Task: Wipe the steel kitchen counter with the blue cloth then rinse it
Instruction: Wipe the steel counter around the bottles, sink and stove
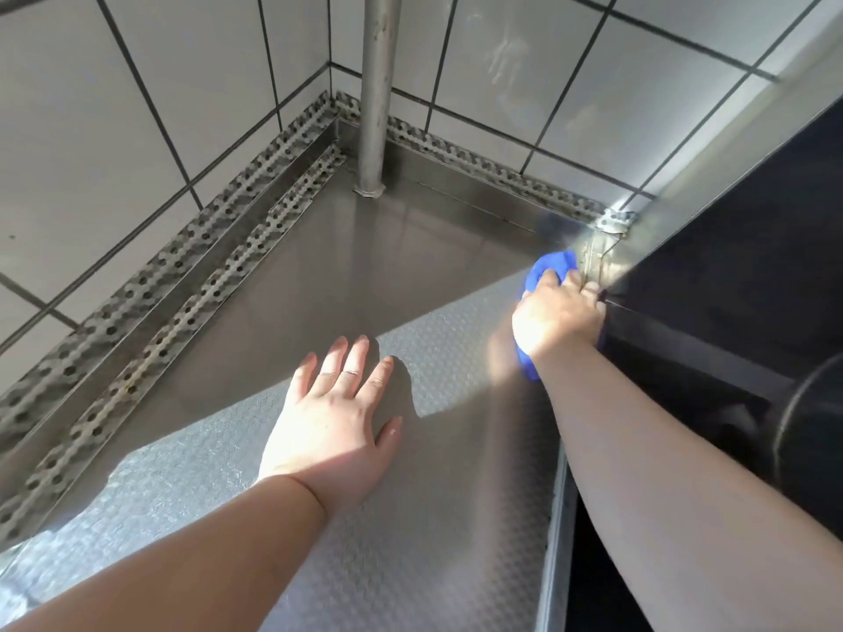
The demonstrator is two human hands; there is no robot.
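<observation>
Blue cloth (549, 266), bunched in the right hand (556, 319) at the steel counter (346, 275) edge beside the black appliance (730, 266), risks snagging there; left hand (335, 417) lies flat, fingers spread.

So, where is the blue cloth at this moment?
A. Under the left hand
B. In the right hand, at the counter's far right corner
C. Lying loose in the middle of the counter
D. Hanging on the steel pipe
B: the right hand grips the blue cloth at the far right corner of the counter, while the left hand is spread flat with nothing in it and the pipe is bare.
</observation>
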